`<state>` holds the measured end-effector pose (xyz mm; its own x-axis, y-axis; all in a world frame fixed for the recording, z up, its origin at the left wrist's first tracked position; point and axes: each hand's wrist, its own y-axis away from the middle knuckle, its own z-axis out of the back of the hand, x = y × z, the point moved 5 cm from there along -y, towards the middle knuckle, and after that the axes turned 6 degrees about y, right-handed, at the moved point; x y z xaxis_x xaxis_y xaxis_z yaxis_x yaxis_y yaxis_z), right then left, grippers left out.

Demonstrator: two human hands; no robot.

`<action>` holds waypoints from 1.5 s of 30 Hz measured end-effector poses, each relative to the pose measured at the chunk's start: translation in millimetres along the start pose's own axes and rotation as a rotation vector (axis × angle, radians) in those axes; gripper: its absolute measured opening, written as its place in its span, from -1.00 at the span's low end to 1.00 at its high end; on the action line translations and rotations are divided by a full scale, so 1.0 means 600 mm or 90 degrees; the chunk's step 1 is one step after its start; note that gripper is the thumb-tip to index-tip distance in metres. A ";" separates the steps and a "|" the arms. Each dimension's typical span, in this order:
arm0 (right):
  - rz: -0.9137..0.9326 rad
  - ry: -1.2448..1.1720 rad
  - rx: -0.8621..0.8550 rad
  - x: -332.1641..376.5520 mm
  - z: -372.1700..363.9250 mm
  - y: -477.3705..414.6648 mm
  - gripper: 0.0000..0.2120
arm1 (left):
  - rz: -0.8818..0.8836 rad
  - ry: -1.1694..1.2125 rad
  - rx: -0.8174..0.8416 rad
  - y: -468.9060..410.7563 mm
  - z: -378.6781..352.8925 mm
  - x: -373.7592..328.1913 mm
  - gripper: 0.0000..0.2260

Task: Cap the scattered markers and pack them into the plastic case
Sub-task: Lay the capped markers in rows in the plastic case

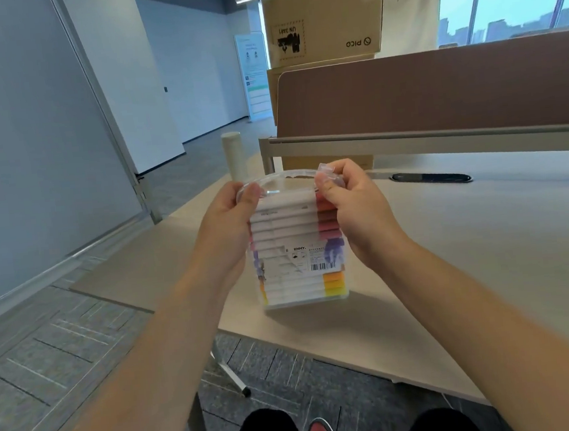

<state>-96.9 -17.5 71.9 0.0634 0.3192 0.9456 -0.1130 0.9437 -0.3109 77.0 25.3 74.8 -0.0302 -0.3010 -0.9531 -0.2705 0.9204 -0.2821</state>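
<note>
Left hand (232, 220) and right hand (355, 212) are both clamped on the top end of the plastic case (299, 282), one at each upper corner. The left thumb is pressed flat on the clear front while the fingers curl round behind. The right thumb and fingers pinch a small clear tab at the top right corner. Between the hands a thin clear handle (284, 173) arches over the top of the case.

From where I stand the case is held upright, facing the person, its lower end down at the front edge of the table (469, 261); I cannot tell whether it actually rests there. It is packed with markers (287, 227) lying crosswise in a stack, white barrels with coloured caps at the right: reds high up, oranges and yellows low down. A white label (314, 257) with a barcode sits on the front.

Further back on the table a pale cylindrical bottle (233, 154) stands just left of the hands and a black oval cable port (431, 179) lies to the right. Beyond runs a brown divider panel (437, 92), with a cardboard box (324, 16) behind it and another person (410, 15) in a white shirt.
</note>
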 end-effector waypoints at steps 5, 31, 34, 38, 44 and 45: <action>-0.012 -0.012 0.001 0.003 -0.001 0.008 -0.81 | 0.021 0.096 -0.050 0.012 -0.007 0.004 -0.82; -0.060 0.042 -0.040 0.006 -0.001 -0.001 -0.61 | 0.039 0.040 -0.109 -0.008 -0.007 0.010 -0.77; -0.045 0.066 -0.017 0.008 -0.005 0.006 -0.61 | 0.044 0.041 -0.103 -0.002 -0.011 0.009 -0.76; -0.023 0.094 0.009 0.022 -0.004 0.016 -0.69 | 0.052 0.058 -0.100 0.007 -0.008 -0.002 -0.81; -0.017 0.040 0.002 0.043 -0.029 0.049 -0.70 | 0.020 0.047 -0.105 0.054 0.042 -0.025 -0.74; -0.020 0.023 0.003 0.046 -0.038 0.054 -0.70 | 0.018 0.051 -0.101 0.061 0.055 -0.029 -0.73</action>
<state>-76.2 23.6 85.8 0.1034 0.2927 0.9506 -0.1146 0.9529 -0.2809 99.2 72.2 77.6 -0.1141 -0.3002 -0.9470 -0.4172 0.8796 -0.2286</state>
